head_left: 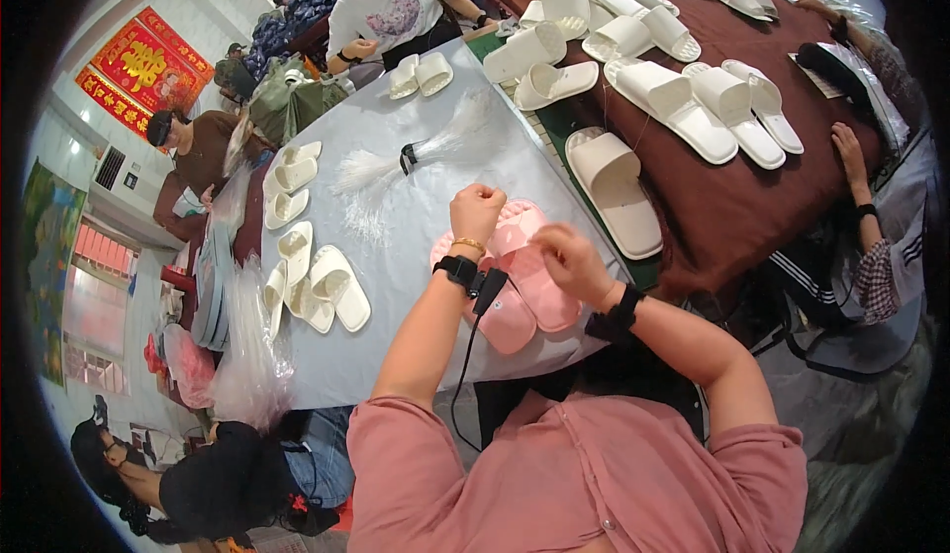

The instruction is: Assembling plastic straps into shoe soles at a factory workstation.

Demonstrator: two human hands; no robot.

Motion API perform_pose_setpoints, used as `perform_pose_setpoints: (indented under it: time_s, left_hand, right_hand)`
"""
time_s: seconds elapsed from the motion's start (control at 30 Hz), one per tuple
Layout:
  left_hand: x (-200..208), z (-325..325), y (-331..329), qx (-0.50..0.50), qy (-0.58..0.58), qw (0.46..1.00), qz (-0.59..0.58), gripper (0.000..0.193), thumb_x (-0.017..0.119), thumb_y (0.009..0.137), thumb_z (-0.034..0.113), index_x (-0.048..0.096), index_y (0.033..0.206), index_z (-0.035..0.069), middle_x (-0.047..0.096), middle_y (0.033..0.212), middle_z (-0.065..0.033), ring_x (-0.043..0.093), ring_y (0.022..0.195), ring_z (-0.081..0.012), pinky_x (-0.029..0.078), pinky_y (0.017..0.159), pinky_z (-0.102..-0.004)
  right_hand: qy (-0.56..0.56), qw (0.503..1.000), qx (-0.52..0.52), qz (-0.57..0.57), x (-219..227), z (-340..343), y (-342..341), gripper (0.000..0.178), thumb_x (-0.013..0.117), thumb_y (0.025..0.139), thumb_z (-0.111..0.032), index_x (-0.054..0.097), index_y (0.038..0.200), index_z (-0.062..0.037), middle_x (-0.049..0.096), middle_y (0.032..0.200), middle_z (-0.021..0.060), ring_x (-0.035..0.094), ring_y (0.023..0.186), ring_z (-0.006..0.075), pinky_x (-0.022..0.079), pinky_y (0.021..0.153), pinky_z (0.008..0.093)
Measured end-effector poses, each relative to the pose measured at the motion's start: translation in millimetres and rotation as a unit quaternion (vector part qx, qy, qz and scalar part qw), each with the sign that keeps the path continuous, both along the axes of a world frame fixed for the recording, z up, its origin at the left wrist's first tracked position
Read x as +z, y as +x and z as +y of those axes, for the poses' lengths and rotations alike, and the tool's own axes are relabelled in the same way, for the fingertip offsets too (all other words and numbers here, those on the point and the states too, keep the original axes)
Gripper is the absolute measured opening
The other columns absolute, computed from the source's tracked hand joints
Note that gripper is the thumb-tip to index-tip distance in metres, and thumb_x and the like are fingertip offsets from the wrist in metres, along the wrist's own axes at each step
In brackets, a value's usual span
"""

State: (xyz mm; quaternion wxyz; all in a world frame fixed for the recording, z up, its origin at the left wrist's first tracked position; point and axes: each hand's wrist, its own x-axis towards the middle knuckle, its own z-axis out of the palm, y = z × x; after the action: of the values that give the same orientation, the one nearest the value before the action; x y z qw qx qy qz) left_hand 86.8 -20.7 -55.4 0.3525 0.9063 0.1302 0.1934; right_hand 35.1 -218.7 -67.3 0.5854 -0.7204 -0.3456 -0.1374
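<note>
A pair of pink slippers lies on the grey-covered table right in front of me, partly hidden by my hands and wrists. My left hand is closed in a fist above the far end of the left slipper. Over the right slipper, my right hand has its fingers curled together in a pinch. Whatever either hand holds is too small or too hidden to make out. Beyond my left hand rests a bundle of thin clear plastic strands, gathered by a black band.
White slippers stand along the table's left side, with another white pair at its far end. To the right, a brown-covered table carries many white slippers. Clear plastic bags hang at the left edge. Several people work around.
</note>
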Motion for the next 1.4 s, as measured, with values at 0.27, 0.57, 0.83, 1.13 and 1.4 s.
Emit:
perform_pose_setpoints:
  time_s: [0.27, 0.57, 0.83, 1.13, 1.4]
  left_hand:
    - [-17, 4, -28, -0.051, -0.183, 0.981, -0.043, 0.021, 0.067, 0.078, 0.017, 0.063, 0.072, -0.003, 0.060, 0.060, -0.0042, 0.052, 0.055, -0.0075, 0.044, 0.052, -0.0251]
    - [-6, 6, -29, -0.133, -0.361, 0.922, -0.036, 0.025, 0.046, 0.092, 0.027, 0.053, 0.079, 0.006, 0.040, 0.058, 0.0053, 0.033, 0.049, -0.0066, 0.027, 0.044, -0.0223]
    - [-20, 16, -35, -0.150, -0.471, 0.869, -0.011, 0.025, 0.042, 0.092, 0.027, 0.047, 0.073, 0.011, 0.035, 0.057, 0.0063, 0.027, 0.048, -0.0042, 0.020, 0.043, -0.0216]
    - [-21, 15, -39, -0.138, -0.421, 0.896, -0.032, 0.020, 0.055, 0.093, 0.014, 0.065, 0.103, 0.000, 0.057, 0.073, 0.0034, 0.045, 0.061, -0.0032, 0.036, 0.054, -0.0180]
    - [-22, 15, -40, -0.126, -0.410, 0.903, -0.039, 0.020, 0.057, 0.090, 0.011, 0.068, 0.103, 0.000, 0.065, 0.081, -0.0011, 0.055, 0.068, -0.0049, 0.045, 0.061, -0.0193]
  right_hand:
    - [-0.039, 0.994, 0.024, 0.095, -4, 56, 46, 0.021, 0.055, 0.083, -0.005, 0.058, 0.103, 0.0007, 0.066, 0.092, 0.0212, 0.065, 0.086, 0.0322, 0.051, 0.074, 0.0362]
    - [0.014, 0.982, -0.012, 0.190, -15, 62, 49, 0.014, 0.060, 0.084, -0.013, 0.065, 0.088, -0.0004, 0.067, 0.077, 0.0147, 0.064, 0.067, 0.0237, 0.049, 0.063, 0.0321]
    - [0.033, 0.970, -0.007, 0.240, -11, 69, 42, 0.017, 0.059, 0.085, -0.015, 0.066, 0.089, -0.0004, 0.066, 0.073, 0.0144, 0.063, 0.063, 0.0197, 0.048, 0.059, 0.0304]
    - [0.024, 0.974, -0.018, 0.224, -7, 66, 41, 0.018, 0.059, 0.086, -0.016, 0.067, 0.091, -0.0006, 0.066, 0.074, 0.0144, 0.064, 0.065, 0.0203, 0.049, 0.061, 0.0309]
    - [0.014, 0.976, -0.018, 0.216, -10, 65, 42, 0.018, 0.058, 0.086, -0.015, 0.067, 0.092, -0.0007, 0.066, 0.074, 0.0148, 0.065, 0.067, 0.0213, 0.050, 0.062, 0.0312]
